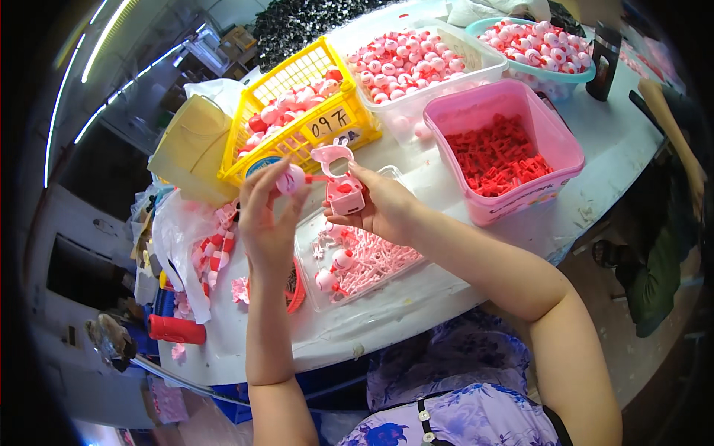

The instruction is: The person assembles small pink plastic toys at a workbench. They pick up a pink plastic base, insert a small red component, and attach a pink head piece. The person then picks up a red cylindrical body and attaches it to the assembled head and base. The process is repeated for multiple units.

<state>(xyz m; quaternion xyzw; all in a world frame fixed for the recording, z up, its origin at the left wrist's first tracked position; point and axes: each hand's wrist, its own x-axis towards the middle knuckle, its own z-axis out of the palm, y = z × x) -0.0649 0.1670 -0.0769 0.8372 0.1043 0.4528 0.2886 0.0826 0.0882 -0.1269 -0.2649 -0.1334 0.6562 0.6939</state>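
Between the fingertips of my left hand (262,215) is a small pink-and-white ball (291,180) with a red stem pointing right. My right hand (390,207) holds a small pink plastic box (345,196), its ring-shaped lid (332,156) tipped up. The red stem reaches close to the box; I cannot tell whether they touch. Below both hands lies a clear shallow tray (321,303) with many thin pink sticks (379,260) and a few red-and-white balls (326,280).
Behind my hands stand a yellow basket (367,123) and a clear bin (487,68), both with balls. A pink tub (494,204) of red parts is at right, a blue basin (550,72) and black bottle (604,63) beyond. A red cylinder (177,329) lies left. Another person's arm (680,141) shows far right.
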